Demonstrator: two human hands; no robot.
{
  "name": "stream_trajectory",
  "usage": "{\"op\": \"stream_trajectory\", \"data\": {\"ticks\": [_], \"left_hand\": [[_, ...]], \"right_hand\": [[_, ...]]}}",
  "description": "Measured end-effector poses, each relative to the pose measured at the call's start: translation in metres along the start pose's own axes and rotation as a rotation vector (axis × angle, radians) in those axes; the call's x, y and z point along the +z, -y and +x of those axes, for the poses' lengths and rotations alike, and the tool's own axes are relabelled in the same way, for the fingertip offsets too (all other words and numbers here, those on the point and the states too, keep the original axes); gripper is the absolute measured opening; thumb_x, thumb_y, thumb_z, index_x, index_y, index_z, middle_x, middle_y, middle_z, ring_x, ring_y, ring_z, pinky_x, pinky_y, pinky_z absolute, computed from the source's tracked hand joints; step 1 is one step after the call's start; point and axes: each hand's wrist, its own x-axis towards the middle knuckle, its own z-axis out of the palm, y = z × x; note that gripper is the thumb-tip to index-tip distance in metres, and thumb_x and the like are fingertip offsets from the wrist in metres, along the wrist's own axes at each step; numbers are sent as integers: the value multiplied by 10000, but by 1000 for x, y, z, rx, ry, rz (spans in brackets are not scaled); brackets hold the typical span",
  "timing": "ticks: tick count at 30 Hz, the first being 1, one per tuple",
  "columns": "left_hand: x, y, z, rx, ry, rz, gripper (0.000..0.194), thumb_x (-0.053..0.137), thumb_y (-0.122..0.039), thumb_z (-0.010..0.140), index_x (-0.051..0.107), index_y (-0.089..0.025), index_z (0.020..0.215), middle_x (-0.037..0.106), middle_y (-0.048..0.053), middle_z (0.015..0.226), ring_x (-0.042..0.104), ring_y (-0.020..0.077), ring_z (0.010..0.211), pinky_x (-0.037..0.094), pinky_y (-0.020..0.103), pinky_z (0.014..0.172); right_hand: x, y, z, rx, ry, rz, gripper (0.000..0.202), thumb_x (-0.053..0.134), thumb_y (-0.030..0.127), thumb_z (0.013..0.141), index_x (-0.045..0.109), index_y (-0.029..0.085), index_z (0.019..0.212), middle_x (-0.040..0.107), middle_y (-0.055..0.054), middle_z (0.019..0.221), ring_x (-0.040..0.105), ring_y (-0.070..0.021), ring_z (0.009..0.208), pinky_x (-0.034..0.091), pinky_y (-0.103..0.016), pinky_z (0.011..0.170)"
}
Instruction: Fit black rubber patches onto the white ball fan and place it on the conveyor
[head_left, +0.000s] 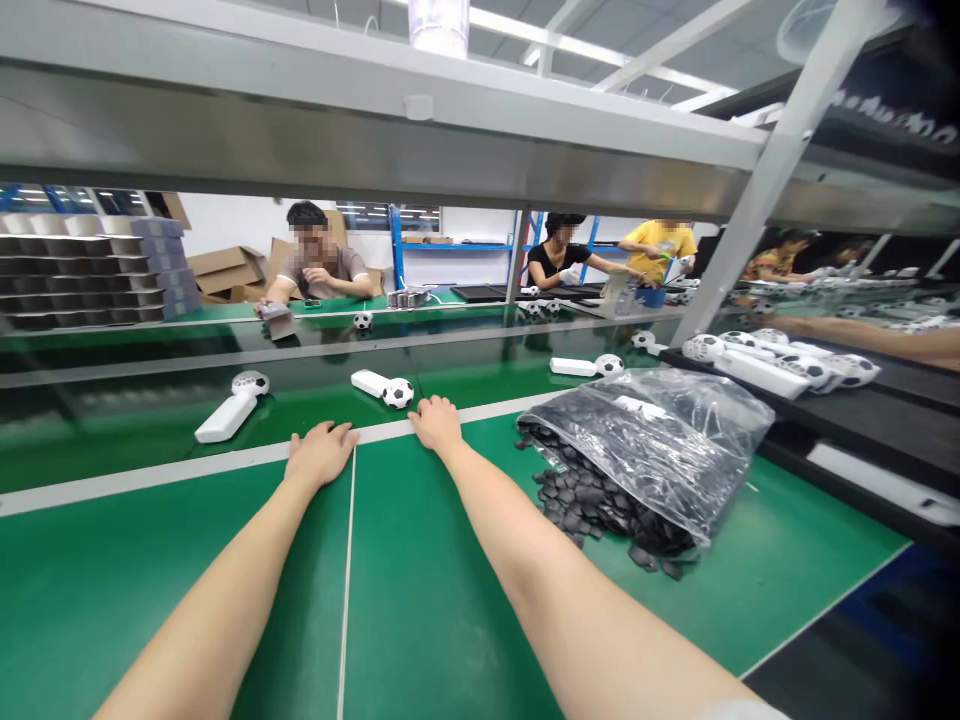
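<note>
Hands (375, 440) flat on smooth green mat (420, 600).

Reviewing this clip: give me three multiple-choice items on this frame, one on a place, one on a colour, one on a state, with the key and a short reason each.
1. Where does the clear bag of dark pieces lie?
A. right of the right hand
B. between the two hands
C. on the overhead shelf

2. What colour is the table mat under the hands?
A. blue
B. green
C. grey

3. What is the left hand doing?
A. gripping a white handle
B. lifting the bag
C. resting empty at the mat's far edge

Key: 1 A, the bag lies right of the right hand, with pieces spilling from its mouth. 2 B, the mat is plainly green. 3 C, the left hand lies flat with nothing in it; the soccer-ball fan sits beyond it on the belt.
</note>
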Motion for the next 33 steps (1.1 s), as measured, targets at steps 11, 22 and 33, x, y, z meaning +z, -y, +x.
{"op": "stream_trajectory", "data": {"ticks": [11,22,33], "left_hand": [[1,1,-4,87,-126,4,311,456,-372,899,542,-157,1106,553,83,1114,518,216,1043,407,449,910],[1,-1,-2,26,-97,-9,326,465,-388,891,537,-153,1104,538,86,1132,509,222,1050,411,447,899],[0,-12,8,-47,-67,51,320,480,-404,882,565,-132,1027,568,81,1075,535,213,1006,430,437,872]], "right_hand": [[8,-4,8,-82,4,-71,367,374,424,926,557,141,1071,547,-92,1087,468,-238,1048,346,-408,884],[12,-5,10,-68,-17,-79,385,359,427,912,584,150,1055,553,-128,1120,458,-275,1035,335,-390,861],[11,-6,9,-79,-23,-51,382,372,437,909,634,167,978,573,-116,1090,482,-254,1013,348,-360,845]]}}
